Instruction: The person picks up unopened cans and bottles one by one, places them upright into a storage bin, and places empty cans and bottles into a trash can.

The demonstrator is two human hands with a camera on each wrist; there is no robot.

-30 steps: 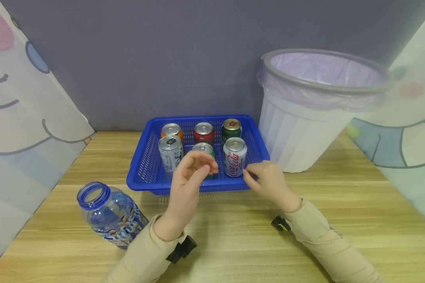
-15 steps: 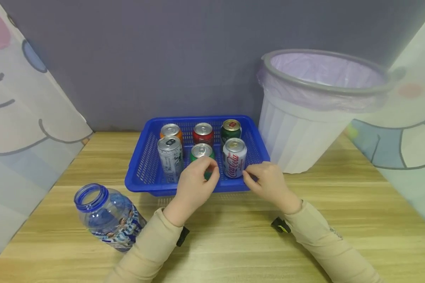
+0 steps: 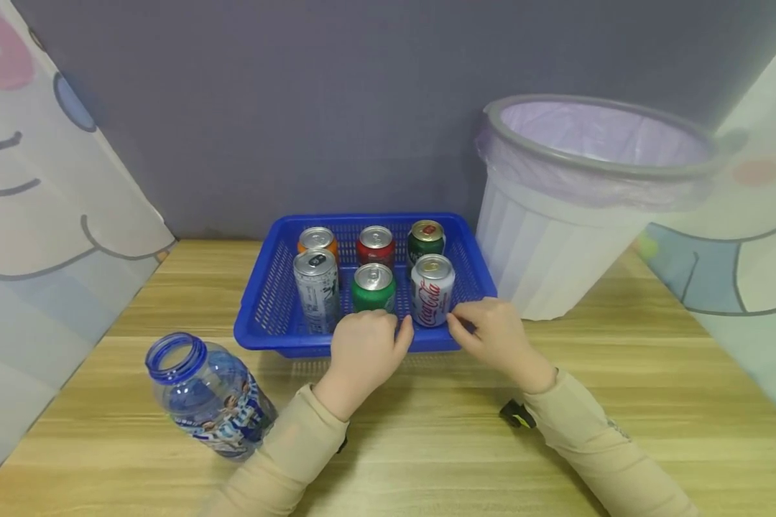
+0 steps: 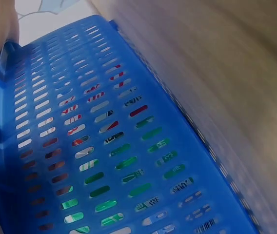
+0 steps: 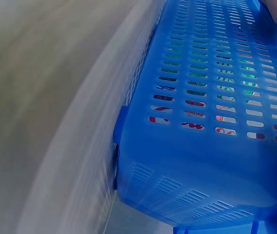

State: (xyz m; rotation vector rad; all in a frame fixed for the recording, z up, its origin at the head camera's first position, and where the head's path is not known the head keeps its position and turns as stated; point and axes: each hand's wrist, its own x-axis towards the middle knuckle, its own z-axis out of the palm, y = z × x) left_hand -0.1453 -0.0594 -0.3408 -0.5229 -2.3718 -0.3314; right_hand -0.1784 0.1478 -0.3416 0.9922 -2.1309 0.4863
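A blue slotted plastic basket [image 3: 281, 341] sits on the wooden table, with drink cans standing upright inside. My left hand [image 3: 365, 352] bends its fingers over the middle of the front rim, directly before a green can [image 3: 373, 282]. At the front right corner my right hand [image 3: 494, 334] pinches the rim with thumb and index finger, beside a white Coca-Cola can [image 3: 433, 291]. A tall patterned white can [image 3: 317, 287] stands front left. Orange [image 3: 317, 239], red [image 3: 376, 246] and dark green [image 3: 425, 240] cans form the back row. Both wrist views face the basket's slotted wall [image 4: 163, 126].
A large white bin [image 3: 537, 244] with a purple liner stands behind the basket to the right. Front left, close to my left sleeve, is a transparent blue wide-mouthed bottle [image 3: 213, 395] without a cap. A grey wall [image 3: 265, 108] closes off the back.
My left hand has turned over and come down from above the green can onto the basket's front rim, uncovering that can. The right hand has stayed at the front right corner.
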